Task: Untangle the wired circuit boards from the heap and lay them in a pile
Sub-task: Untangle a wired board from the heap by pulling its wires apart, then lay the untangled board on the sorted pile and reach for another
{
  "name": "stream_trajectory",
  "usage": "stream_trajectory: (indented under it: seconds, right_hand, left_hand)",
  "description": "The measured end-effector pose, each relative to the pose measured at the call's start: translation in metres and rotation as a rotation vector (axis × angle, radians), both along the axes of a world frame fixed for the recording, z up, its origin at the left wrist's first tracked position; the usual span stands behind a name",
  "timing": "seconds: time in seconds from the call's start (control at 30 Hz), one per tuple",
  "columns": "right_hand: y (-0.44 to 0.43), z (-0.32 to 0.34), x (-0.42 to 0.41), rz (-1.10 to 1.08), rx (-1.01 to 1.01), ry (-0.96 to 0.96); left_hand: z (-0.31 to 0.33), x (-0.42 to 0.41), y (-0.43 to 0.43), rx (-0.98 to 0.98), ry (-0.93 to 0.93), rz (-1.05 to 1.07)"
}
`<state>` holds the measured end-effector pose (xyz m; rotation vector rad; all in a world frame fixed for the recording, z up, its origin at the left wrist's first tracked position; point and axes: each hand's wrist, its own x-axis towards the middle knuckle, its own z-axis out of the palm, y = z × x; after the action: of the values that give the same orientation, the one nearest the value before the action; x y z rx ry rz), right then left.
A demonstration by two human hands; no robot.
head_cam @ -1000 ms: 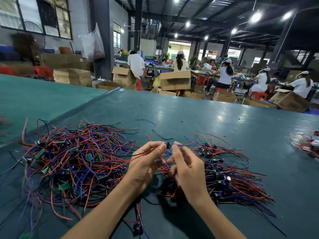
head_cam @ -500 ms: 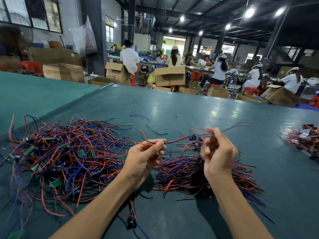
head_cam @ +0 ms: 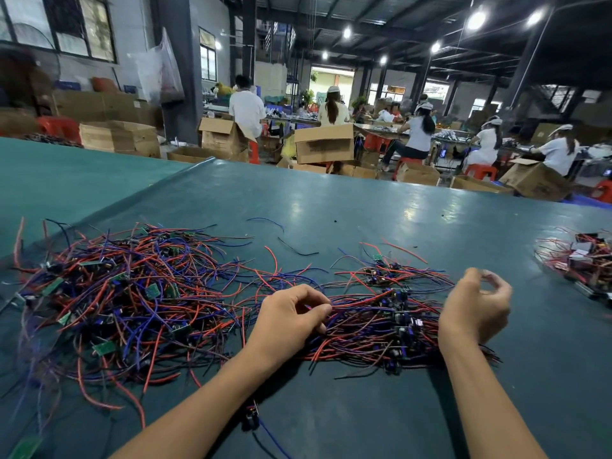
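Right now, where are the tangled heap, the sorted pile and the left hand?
tangled heap [head_cam: 132, 293], head view, its middle.
sorted pile [head_cam: 381, 329], head view, aligned wires.
left hand [head_cam: 288, 321], head view, its back.

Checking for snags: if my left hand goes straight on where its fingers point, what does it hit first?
Likely the pile of wired boards: the left hand points right, fingertips pinching its wires. Depth is unclear.
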<state>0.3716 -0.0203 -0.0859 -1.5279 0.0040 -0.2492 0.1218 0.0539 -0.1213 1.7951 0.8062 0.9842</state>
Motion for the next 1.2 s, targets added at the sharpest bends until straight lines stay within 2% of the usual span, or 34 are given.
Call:
stream_trajectory:
  seconds: [0.1,0.2,0.27,0.37,0.5,0.57,0.63,0.7,0.73,0.8,0.87,1.0,1.2]
  right_hand:
    - [-0.001,0.004,0.005,-0.122,0.113,0.059]
    - [-0.003,0.016,-0.001,-0.174,0.176,-0.097]
    - [-0.005,0.022,-0.015,-0.13,0.154,-0.351]
    - [-0.003,0.022,-0.052,0.062,0.111,-0.776]
    - [0.007,0.006,-0.12,0.416,-0.02,-1.311]
    - [0.014,-0.008,-0.15,0.628,-0.157,-1.498]
    - [0.017,-0.02,-0.172,0.787,-0.318,-1.497]
    - [0.017,-0.028,-0.182,0.919,-0.416,-1.408]
    - [0.017,-0.032,-0.183,0.974,-0.462,-1.378]
    - [0.018,-0.037,-0.182,1.067,-0.574,-1.336]
    - [0.019,-0.039,-0.18,1.118,-0.657,-1.339]
    - [0.02,-0.04,-0.182,1.129,-0.718,-1.397]
    - [0.021,-0.04,-0.183,1.1,-0.686,-1.345]
  left_hand:
    - [0.0,0.001,0.0,0.048,0.006,0.047]
    - [0.001,-0.001,0.001,0.169,0.04,0.101]
    - [0.003,-0.003,0.002,0.265,0.065,0.114]
    - [0.005,-0.009,0.005,0.365,0.088,0.164]
    - [0.011,-0.017,0.013,0.452,0.042,0.37]
    - [0.015,-0.025,0.02,0.505,0.056,0.444]
    - [0.015,-0.037,0.032,0.581,0.238,0.48]
    - [0.011,-0.048,0.044,0.629,0.646,0.557]
    - [0.009,-0.052,0.048,0.581,0.835,0.614]
    - [0.01,-0.056,0.052,0.444,1.061,0.687]
    - [0.008,-0.057,0.055,0.4,1.143,0.684]
    - [0.012,-0.059,0.062,0.391,1.181,0.602]
    - [0.041,-0.075,0.076,0.377,1.07,0.549]
